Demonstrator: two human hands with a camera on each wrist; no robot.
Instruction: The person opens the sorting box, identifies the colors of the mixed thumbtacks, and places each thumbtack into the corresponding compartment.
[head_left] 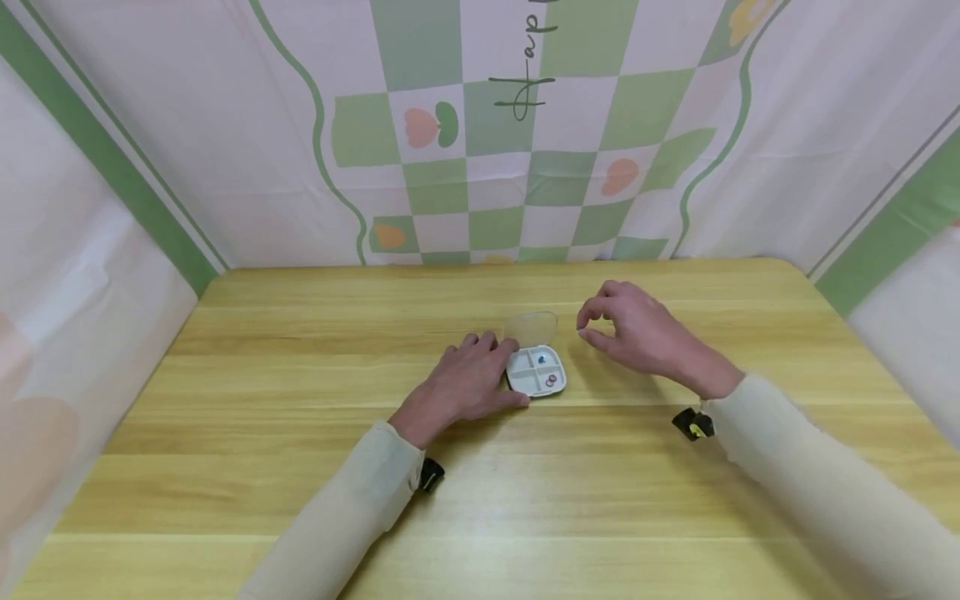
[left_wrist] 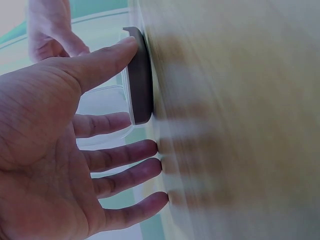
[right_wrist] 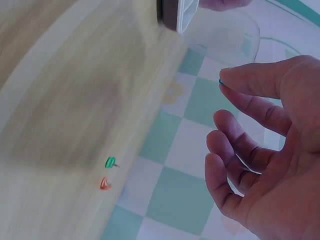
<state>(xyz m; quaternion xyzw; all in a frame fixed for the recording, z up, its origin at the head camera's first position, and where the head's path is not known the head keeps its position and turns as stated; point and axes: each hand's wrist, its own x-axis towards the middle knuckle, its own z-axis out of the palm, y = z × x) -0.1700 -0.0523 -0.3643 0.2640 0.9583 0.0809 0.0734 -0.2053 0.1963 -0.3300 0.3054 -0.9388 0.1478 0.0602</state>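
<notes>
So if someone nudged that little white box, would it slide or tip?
The box would probably slide rather than tip, as it sits low and flat. It looks light, being small and shallow. Its clear open lid seems thin, so might bend if pressed.

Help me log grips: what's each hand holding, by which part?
The left hand holds the case by its edges. The right hand pinches a tiny blue object; too little shows to tell which part.

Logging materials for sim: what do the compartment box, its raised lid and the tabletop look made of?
Compartment box: probably molded plastic, smooth; thin dividers, uniform white inside.
Lid: likely clear plastic, glossy; see-through.
Tabletop: wood or wood-look laminate, satin; grain streaks, soft light reflection. Can't tell which.
</notes>
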